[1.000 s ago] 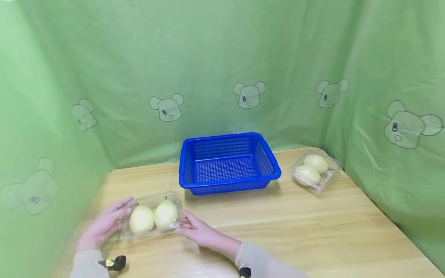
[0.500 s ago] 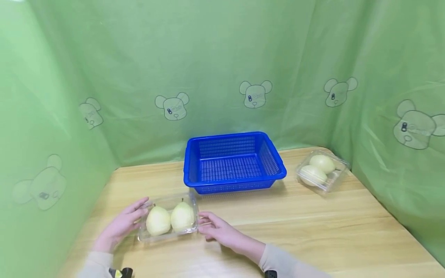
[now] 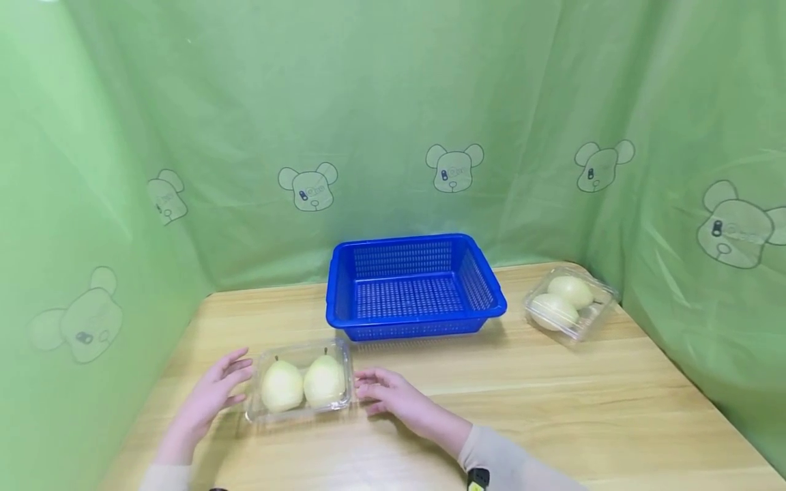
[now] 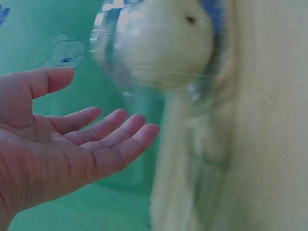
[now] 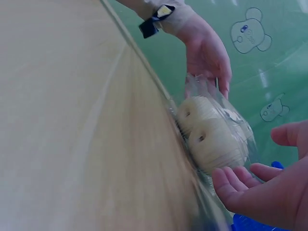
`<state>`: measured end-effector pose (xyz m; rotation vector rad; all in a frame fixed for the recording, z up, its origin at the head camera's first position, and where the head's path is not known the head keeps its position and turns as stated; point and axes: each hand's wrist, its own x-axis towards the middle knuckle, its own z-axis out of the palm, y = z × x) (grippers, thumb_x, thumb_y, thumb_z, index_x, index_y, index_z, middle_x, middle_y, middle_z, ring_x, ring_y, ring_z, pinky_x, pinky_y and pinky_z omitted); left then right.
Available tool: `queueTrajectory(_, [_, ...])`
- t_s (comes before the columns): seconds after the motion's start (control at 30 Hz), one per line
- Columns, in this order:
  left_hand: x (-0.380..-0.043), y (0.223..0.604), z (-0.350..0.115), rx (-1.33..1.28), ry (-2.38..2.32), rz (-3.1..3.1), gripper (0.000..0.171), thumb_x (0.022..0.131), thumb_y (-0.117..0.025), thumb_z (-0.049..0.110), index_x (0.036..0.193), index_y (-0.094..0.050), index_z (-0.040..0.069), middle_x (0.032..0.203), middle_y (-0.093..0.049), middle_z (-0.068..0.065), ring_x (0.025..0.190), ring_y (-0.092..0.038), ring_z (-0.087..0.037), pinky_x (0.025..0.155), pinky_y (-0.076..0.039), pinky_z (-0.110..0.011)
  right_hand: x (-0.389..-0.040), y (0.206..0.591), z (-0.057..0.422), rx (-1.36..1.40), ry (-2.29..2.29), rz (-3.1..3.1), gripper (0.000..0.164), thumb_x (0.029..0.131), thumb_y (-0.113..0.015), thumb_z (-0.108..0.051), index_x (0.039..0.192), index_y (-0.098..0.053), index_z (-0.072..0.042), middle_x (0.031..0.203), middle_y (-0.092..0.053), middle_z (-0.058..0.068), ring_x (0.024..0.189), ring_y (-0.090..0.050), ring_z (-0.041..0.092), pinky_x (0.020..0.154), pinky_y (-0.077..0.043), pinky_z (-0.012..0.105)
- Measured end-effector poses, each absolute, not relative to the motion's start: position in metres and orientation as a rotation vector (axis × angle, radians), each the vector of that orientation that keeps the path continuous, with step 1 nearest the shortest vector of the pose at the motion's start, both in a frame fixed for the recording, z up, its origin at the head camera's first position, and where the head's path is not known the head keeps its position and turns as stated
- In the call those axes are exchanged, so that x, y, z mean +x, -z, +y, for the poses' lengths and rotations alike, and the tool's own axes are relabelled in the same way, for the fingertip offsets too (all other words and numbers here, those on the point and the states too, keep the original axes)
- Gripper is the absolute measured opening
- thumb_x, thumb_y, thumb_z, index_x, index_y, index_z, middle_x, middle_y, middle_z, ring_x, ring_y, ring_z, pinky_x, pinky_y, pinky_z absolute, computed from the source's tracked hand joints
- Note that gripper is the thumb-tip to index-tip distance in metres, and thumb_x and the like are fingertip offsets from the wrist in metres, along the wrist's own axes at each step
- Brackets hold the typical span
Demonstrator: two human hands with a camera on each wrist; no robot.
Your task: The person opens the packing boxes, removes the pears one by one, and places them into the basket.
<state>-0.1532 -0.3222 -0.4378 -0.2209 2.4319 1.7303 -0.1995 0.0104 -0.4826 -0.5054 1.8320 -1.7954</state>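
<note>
A clear plastic box [image 3: 301, 410] with two pale yellow pears [image 3: 282, 387] inside lies on the table, left of the middle in the head view. On its left side is my left hand [image 3: 211, 395], fingers apart and slightly bent, with a gap to the box. The left wrist view shows this hand [image 4: 72, 139] with nothing in it. My right hand [image 3: 399, 402] is at the box's right end, fingers loosely bent, a narrow gap between them and the plastic. In the right wrist view, the right hand's fingers [image 5: 228, 185] are just beside the box [image 5: 211, 130].
A blue plastic basket [image 3: 417, 320] with mesh walls stands at the back middle of the wooden table [image 3: 552, 423]. Another clear box [image 3: 577, 333] with two pears [image 3: 554, 311] sits at the back right. Green curtains [image 3: 381, 102] surround the table on three sides.
The near box of pears has shifted right, closer below the basket. Both hands, which held its ends, have let go and drawn slightly apart from it. The view has swung a little left.
</note>
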Motion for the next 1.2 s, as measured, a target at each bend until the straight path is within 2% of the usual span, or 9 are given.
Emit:
queueTrajectory(0.1, [-0.142, 0.427, -0.322, -0.237, -1.732, 2.474, 0.063, 0.101, -0.049, 0.025, 0.152, -0.021, 0.001, 0.153, -0.031, -0.027, 0.132, -0.045, -0.036, 0.102, -0.051, -0.044, -0.205, 0.481, 0.008, -0.466, 1.835, 1.834, 0.055, 0.095, -0.057, -0.023, 0.139, -0.043, 0.007, 0.136, -0.054, 0.023, 0.118, -0.057, 0.036, 0.098, -0.053, 0.046])
queueTrajectory(0.3, [-0.122, 0.417, -0.318, -0.253, -1.797, 2.515, 0.056, 0.101, -0.051, 0.021, 0.147, -0.031, -0.001, 0.14, -0.049, -0.019, 0.104, -0.058, 0.0, 0.09, -0.056, -0.026, -0.209, 0.473, 0.004, -0.419, 1.892, 1.81, 0.054, 0.092, -0.06, -0.021, 0.137, -0.045, 0.004, 0.135, -0.054, 0.021, 0.119, -0.057, 0.032, 0.103, -0.049, 0.047])
queueTrajectory(0.4, [-0.115, 0.419, -0.317, -0.271, -1.839, 2.497, 0.054, 0.1, -0.052, 0.02, 0.146, -0.033, -0.002, 0.126, -0.059, -0.005, 0.1, -0.06, 0.0, 0.086, -0.057, -0.025, -0.209, 0.469, 0.001, -0.422, 1.927, 1.788, 0.052, 0.092, -0.059, -0.02, 0.136, -0.045, 0.004, 0.134, -0.054, 0.022, 0.12, -0.055, 0.032, 0.104, -0.048, 0.048])
queueTrajectory(0.5, [-0.113, 0.424, -0.316, -0.319, -1.858, 2.494, 0.053, 0.1, -0.053, 0.021, 0.145, -0.035, -0.002, 0.115, -0.061, 0.007, 0.099, -0.06, -0.004, 0.085, -0.058, -0.025, -0.206, 0.463, -0.003, -0.436, 1.961, 1.799, 0.048, 0.093, -0.057, -0.018, 0.135, -0.047, 0.004, 0.134, -0.053, 0.024, 0.121, -0.054, 0.031, 0.103, -0.048, 0.049])
queueTrajectory(0.67, [-0.12, 0.434, -0.319, -0.382, -1.854, 2.467, 0.053, 0.1, -0.052, 0.024, 0.144, -0.037, -0.001, 0.121, -0.059, -0.002, 0.1, -0.059, -0.01, 0.086, -0.057, -0.026, -0.195, 0.451, -0.014, -0.494, 2.003, 1.85, 0.042, 0.094, -0.056, -0.014, 0.131, -0.05, 0.004, 0.13, -0.054, 0.027, 0.113, -0.056, 0.025, 0.098, -0.05, 0.043])
queueTrajectory(0.8, [-0.129, 0.441, -0.322, -0.378, -1.84, 2.408, 0.053, 0.1, -0.052, 0.024, 0.144, -0.037, -0.002, 0.135, -0.05, -0.015, 0.103, -0.058, -0.015, 0.088, -0.056, -0.026, -0.182, 0.443, -0.027, -0.558, 2.008, 1.799, 0.04, 0.092, -0.055, -0.011, 0.128, -0.051, 0.005, 0.125, -0.056, 0.027, 0.1, -0.057, 0.013, 0.09, -0.052, 0.032])
queueTrajectory(0.9, [-0.135, 0.444, -0.324, -0.371, -1.822, 2.38, 0.055, 0.099, -0.053, 0.022, 0.144, -0.036, -0.004, 0.136, -0.048, -0.018, 0.103, -0.058, -0.017, 0.089, -0.055, -0.026, -0.171, 0.442, -0.039, -0.591, 1.994, 1.732, 0.039, 0.09, -0.056, -0.009, 0.126, -0.053, 0.005, 0.119, -0.059, 0.024, 0.092, -0.058, 0.011, 0.082, -0.052, 0.026])
queueTrajectory(1.0, [-0.141, 0.445, -0.327, -0.358, -1.802, 2.369, 0.055, 0.099, -0.054, 0.022, 0.142, -0.037, -0.006, 0.13, -0.053, -0.016, 0.101, -0.059, -0.017, 0.087, -0.056, -0.026, -0.16, 0.445, -0.052, -0.62, 1.952, 1.684, 0.034, 0.091, -0.058, -0.01, 0.122, -0.056, 0.004, 0.11, -0.063, 0.021, 0.086, -0.059, 0.011, 0.077, -0.053, 0.023])
queueTrajectory(1.2, [-0.154, 0.451, -0.331, -0.331, -1.778, 2.35, 0.049, 0.095, -0.058, 0.018, 0.132, -0.044, -0.01, 0.105, -0.061, -0.005, 0.089, -0.06, -0.015, 0.081, -0.057, -0.027, -0.148, 0.467, -0.076, -0.777, 1.737, 1.575, 0.028, 0.094, -0.059, -0.014, 0.113, -0.063, 0.006, 0.104, -0.064, 0.035, 0.074, -0.061, 0.008, 0.068, -0.056, 0.021])
